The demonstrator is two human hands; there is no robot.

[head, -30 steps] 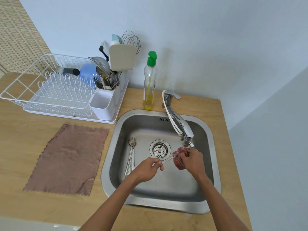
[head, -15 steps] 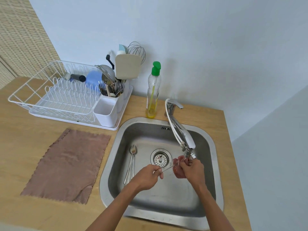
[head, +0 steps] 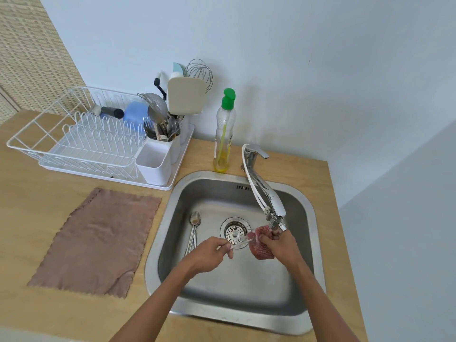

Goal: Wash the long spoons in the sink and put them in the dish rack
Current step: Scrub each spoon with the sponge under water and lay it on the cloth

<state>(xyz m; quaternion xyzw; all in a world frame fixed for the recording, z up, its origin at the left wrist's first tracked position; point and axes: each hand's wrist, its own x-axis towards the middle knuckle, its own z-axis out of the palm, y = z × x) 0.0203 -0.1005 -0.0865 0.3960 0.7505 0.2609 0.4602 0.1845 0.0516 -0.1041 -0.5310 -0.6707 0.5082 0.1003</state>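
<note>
Over the steel sink [head: 318, 245], my left hand [head: 209, 254] grips the handle of a long spoon [head: 240, 244]. The spoon's bowl end is hidden inside a red mesh scrubber [head: 259, 245], which my right hand [head: 281, 245] holds under the faucet spout [head: 271, 201]. Several more long spoons [head: 193, 230] lie together on the sink floor, left of the drain [head: 235, 232]. The white wire dish rack [head: 74, 137] stands on the counter at the back left, with a white cutlery cup [head: 154, 162] at its right end.
A soap bottle with a green cap [head: 223, 134] stands behind the sink. A brown cloth [head: 96, 240] lies on the wooden counter left of the sink. A utensil holder [head: 185, 97] with a whisk, a strainer and cutlery sits at the rack's right.
Both hands stay at the faucet with the spoon and scrubber; the scrubber has shifted slightly along the spoon. The camera view has tilted a little, sliding the scene down and right.
</note>
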